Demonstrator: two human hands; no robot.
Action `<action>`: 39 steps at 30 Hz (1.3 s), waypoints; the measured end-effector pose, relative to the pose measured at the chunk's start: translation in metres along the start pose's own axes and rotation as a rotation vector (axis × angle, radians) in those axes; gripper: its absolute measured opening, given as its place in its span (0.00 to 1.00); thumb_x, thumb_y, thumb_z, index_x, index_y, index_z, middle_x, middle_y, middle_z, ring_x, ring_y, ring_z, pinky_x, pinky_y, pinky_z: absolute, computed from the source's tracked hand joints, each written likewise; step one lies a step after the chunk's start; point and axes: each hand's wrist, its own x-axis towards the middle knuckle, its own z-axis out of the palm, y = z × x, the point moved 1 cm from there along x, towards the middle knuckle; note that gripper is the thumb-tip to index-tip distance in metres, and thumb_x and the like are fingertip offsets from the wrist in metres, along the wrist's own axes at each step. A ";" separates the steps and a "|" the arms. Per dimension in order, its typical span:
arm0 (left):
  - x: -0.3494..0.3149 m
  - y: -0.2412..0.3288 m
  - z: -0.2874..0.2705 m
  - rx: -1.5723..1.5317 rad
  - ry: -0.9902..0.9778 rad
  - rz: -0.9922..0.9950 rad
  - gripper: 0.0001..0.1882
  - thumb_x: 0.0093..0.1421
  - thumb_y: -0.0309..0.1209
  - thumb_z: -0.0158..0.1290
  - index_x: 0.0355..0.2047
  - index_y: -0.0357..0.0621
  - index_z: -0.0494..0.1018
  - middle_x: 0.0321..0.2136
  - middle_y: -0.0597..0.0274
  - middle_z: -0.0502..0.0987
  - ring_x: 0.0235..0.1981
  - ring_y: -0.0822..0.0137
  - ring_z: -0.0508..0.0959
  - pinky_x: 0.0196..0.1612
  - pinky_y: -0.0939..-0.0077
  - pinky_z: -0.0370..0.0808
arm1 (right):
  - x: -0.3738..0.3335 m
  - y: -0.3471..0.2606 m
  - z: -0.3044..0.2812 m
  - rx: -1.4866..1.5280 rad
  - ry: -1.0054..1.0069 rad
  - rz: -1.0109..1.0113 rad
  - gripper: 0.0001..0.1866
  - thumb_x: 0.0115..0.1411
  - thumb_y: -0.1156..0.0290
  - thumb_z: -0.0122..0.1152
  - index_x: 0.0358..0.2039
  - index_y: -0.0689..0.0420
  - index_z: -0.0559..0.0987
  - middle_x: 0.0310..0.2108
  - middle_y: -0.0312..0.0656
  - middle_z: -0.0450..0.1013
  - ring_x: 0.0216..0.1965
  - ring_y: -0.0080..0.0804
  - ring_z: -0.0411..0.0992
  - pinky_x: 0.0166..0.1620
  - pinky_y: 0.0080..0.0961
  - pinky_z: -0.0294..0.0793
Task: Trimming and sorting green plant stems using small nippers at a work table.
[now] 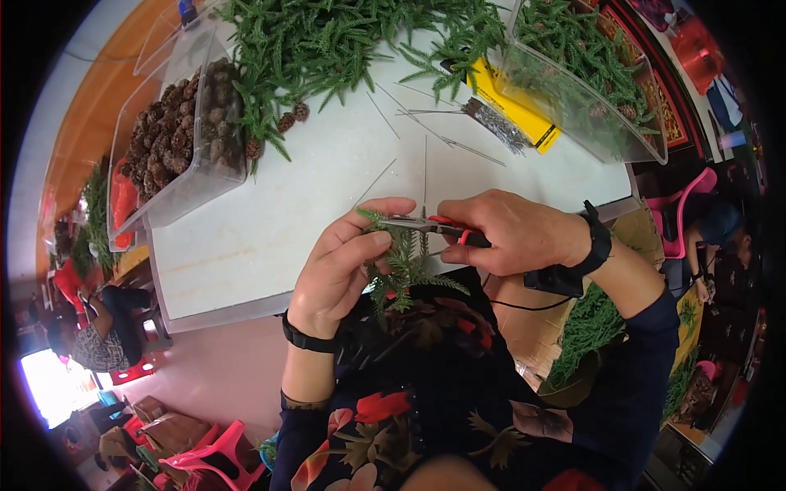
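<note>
My left hand (pixel 348 252) pinches a green artificial pine sprig (pixel 403 266) just over the near edge of the white table. My right hand (pixel 516 233) is wrapped round the red and black handles of a pair of pliers (pixel 413 222). The plier jaws point left and meet the top of the sprig beside my left thumb. What exactly sits between the jaws is too small to tell. Thin wires (pixel 426 168) lie on the table just beyond my hands. A bundle of wires (pixel 499 127) rests by a yellow box (pixel 524 106).
A clear bin of pine cones (pixel 168 143) stands at the left. Green sprigs (pixel 319 49) are heaped along the far side, with loose pine cones (pixel 295 114) beside them. Another clear bin (pixel 589 123) holds sprigs at the far right. Other people sit at both sides.
</note>
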 end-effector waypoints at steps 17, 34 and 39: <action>0.009 -0.010 0.003 0.261 0.181 0.184 0.13 0.60 0.24 0.51 0.45 0.36 0.70 0.32 0.68 0.74 0.28 0.79 0.68 0.34 0.86 0.66 | -0.003 0.018 0.035 0.304 0.190 0.165 0.17 0.58 0.58 0.61 0.30 0.62 0.74 0.25 0.51 0.73 0.28 0.51 0.72 0.32 0.38 0.68; 0.009 -0.009 -0.009 -0.143 -0.012 -0.037 0.15 0.62 0.24 0.50 0.48 0.34 0.67 0.37 0.58 0.77 0.32 0.72 0.76 0.35 0.81 0.75 | 0.007 0.029 0.010 -0.214 0.222 -0.158 0.14 0.56 0.62 0.62 0.34 0.58 0.70 0.25 0.46 0.68 0.29 0.47 0.69 0.31 0.35 0.67; 0.013 -0.016 -0.007 0.132 0.071 0.138 0.12 0.62 0.23 0.51 0.45 0.37 0.69 0.33 0.65 0.75 0.31 0.78 0.73 0.34 0.86 0.71 | 0.006 0.023 0.020 -0.149 0.146 0.121 0.14 0.58 0.63 0.61 0.34 0.60 0.70 0.27 0.47 0.71 0.30 0.46 0.71 0.32 0.33 0.68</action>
